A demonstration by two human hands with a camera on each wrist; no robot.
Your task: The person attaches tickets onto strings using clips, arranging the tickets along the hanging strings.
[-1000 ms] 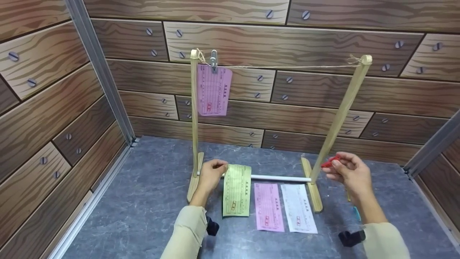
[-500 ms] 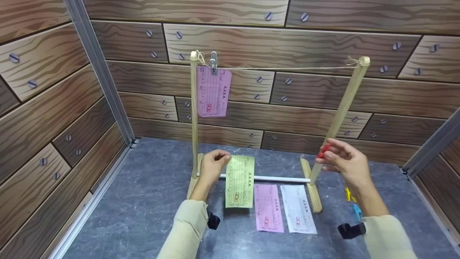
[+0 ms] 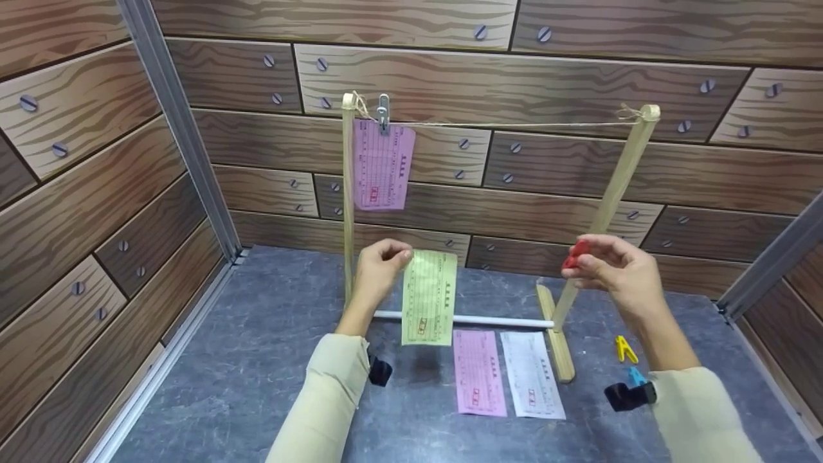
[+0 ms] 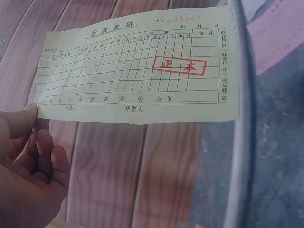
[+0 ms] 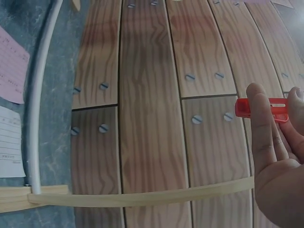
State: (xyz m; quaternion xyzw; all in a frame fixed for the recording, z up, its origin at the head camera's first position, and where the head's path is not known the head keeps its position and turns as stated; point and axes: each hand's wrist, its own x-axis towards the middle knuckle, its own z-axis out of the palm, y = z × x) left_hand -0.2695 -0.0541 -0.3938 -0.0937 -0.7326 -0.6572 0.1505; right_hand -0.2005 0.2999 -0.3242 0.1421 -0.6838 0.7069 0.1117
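Observation:
My left hand (image 3: 380, 270) pinches a yellow-green receipt slip (image 3: 429, 299) by its upper left corner. The slip hangs upright above the table, in front of the white crossbar, and its printed form with a red stamp fills much of the left wrist view (image 4: 137, 71). Between thumb and fingers, my right hand (image 3: 620, 270) holds a red clothespin (image 3: 575, 254) beside the stand's right post. A string (image 3: 514, 125) runs between the post tops, and a metal clip (image 3: 384, 114) fastens a pink receipt slip (image 3: 382, 166) to it at the left end.
On the grey table (image 3: 244, 379) lie another pink slip (image 3: 480, 373) and a white slip (image 3: 532, 375). A yellow clothespin (image 3: 625, 349) and a blue clothespin (image 3: 636, 377) lie near my right forearm. The wooden right post (image 3: 620, 173) stands between string and table.
My left hand has raised the yellow-green slip off the table. My right hand has moved up and slightly left with the red clothespin, uncovering the yellow and blue clothespins.

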